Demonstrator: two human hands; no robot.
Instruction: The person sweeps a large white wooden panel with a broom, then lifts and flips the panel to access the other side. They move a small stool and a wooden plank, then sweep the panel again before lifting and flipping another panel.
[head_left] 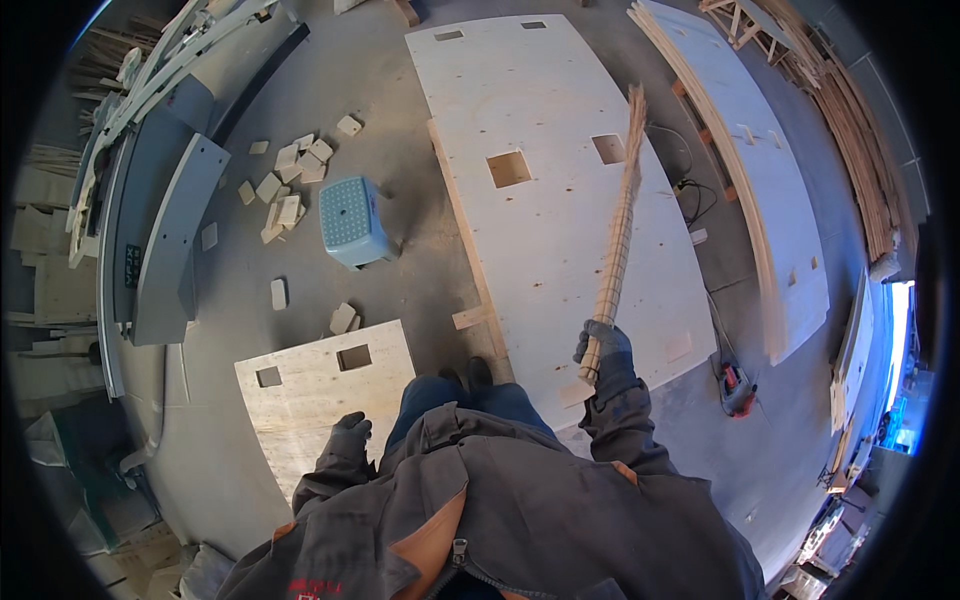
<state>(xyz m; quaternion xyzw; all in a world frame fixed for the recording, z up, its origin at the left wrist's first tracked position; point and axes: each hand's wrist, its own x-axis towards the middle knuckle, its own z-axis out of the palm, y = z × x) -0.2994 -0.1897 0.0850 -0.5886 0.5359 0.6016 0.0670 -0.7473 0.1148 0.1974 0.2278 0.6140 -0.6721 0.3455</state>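
Observation:
My right hand (pixel 606 350), in a grey glove, is wrapped round the lower end of a long, thin straw broom (pixel 616 240). The broom points away from me, its frayed bristles at the far end, over a large pale plywood panel (pixel 560 260) with rectangular cutouts. My left hand (pixel 352 430), also gloved, hangs loosely with nothing in it and its fingers slightly bent apart. It is in front of a smaller plywood panel (pixel 320 395) with two cutouts, at my left; whether it touches that panel I cannot tell.
A blue plastic stool (pixel 350 218) stands left of the large panel, near scattered small wood offcuts (pixel 285 195). A red and grey power tool (pixel 736 390) with a cord lies right of it. Further right are stacked panels (pixel 750 170); grey machinery (pixel 165 230) stands at the left.

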